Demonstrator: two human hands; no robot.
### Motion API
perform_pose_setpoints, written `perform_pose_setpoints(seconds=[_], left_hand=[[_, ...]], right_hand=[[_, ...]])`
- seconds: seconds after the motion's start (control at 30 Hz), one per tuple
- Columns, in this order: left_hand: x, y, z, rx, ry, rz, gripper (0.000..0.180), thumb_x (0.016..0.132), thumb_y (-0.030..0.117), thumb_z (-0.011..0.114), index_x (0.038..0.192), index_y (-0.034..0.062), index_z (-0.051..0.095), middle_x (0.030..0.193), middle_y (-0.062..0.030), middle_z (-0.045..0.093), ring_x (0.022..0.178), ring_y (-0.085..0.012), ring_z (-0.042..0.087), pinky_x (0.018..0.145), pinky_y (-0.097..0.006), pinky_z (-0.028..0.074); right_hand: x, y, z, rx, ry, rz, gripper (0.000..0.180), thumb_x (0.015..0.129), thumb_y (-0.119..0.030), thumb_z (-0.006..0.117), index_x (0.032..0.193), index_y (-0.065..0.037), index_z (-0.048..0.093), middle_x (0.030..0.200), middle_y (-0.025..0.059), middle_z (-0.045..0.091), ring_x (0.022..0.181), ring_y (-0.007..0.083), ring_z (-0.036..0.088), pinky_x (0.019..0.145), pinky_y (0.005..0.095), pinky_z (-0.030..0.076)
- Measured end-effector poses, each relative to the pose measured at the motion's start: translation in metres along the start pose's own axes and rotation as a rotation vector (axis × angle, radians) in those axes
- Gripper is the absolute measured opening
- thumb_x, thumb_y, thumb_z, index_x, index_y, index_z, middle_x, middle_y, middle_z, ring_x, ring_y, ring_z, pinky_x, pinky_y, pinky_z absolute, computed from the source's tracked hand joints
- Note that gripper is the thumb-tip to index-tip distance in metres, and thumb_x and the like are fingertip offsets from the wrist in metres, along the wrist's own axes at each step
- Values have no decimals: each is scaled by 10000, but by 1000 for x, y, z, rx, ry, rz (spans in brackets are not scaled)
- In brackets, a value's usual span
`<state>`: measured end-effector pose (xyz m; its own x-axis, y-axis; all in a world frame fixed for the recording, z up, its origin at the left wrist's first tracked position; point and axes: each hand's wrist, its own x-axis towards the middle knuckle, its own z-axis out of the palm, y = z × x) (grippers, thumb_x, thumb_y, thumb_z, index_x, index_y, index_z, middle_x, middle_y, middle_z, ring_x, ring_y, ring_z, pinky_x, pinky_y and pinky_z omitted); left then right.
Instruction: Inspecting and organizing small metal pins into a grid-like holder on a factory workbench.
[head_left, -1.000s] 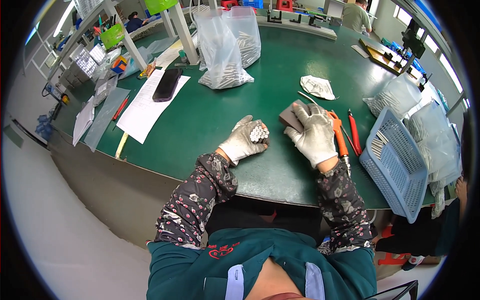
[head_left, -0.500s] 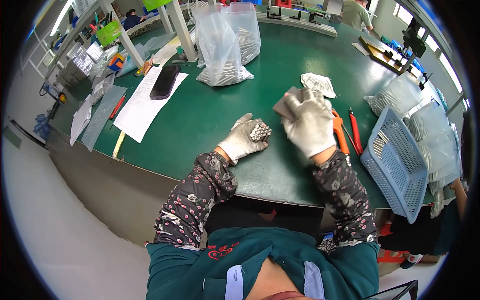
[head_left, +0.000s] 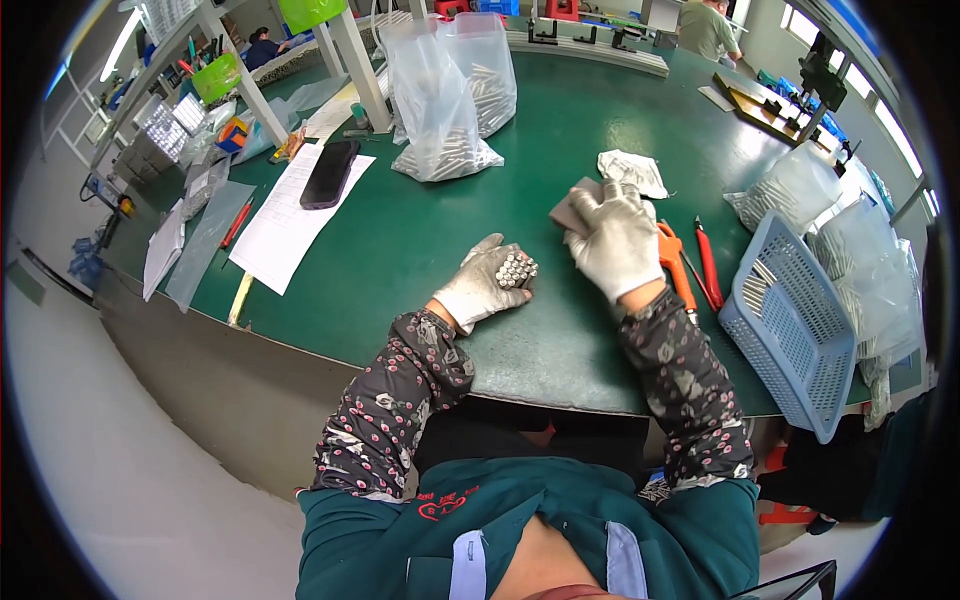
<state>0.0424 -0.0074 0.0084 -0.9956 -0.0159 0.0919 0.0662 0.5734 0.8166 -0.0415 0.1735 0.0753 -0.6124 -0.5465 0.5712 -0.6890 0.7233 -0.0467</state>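
Observation:
My left hand (head_left: 480,285), in a pale work glove with dark stains, is closed around a bundle of short metal rods (head_left: 516,269). Their round ends face up in a tight cluster. To its right, my right hand (head_left: 614,240), gloved too, grips a flat grey-brown block (head_left: 577,204) by its edge. The block is apart from the rods, over the green tabletop. A crumpled white cloth (head_left: 633,173) lies just beyond my right hand. Orange-handled tool (head_left: 676,266) and red-handled pliers (head_left: 708,262) lie close on its right.
A blue perforated basket (head_left: 790,325) with a few rods stands at the right edge, beside bags of rods (head_left: 858,255). More clear bags of rods (head_left: 440,115) stand at the back. Leftward lie a phone (head_left: 330,174), papers (head_left: 290,225) and a red pen (head_left: 237,222).
Both hands keep their grips and hardly shift. At the lower right, another person's forearm beside the bags has gone out of sight.

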Motion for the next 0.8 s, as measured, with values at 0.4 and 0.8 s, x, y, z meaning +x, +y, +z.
perform_pose_setpoints(seconds=[0.4, 0.8], left_hand=[[2, -15, -2, -27, -8, -46, 545, 623, 103, 785, 1102, 84, 527, 1248, -131, 415, 1148, -218, 417, 954, -304, 358], [2, 2, 0, -453, -11, -68, 590, 586, -50, 752, 1073, 81, 445, 984, 5, 540, 933, -107, 518, 843, -259, 438]], right_hand=[[-20, -24, 25, 935, -363, -73, 471, 722, -175, 707, 1128, 8, 553, 895, 144, 634, 797, 176, 624, 733, 281, 495], [-28, -45, 25, 837, -198, 208, 337, 738, -278, 650, 984, -49, 621, 878, 168, 628, 788, 311, 621, 682, 359, 498]])
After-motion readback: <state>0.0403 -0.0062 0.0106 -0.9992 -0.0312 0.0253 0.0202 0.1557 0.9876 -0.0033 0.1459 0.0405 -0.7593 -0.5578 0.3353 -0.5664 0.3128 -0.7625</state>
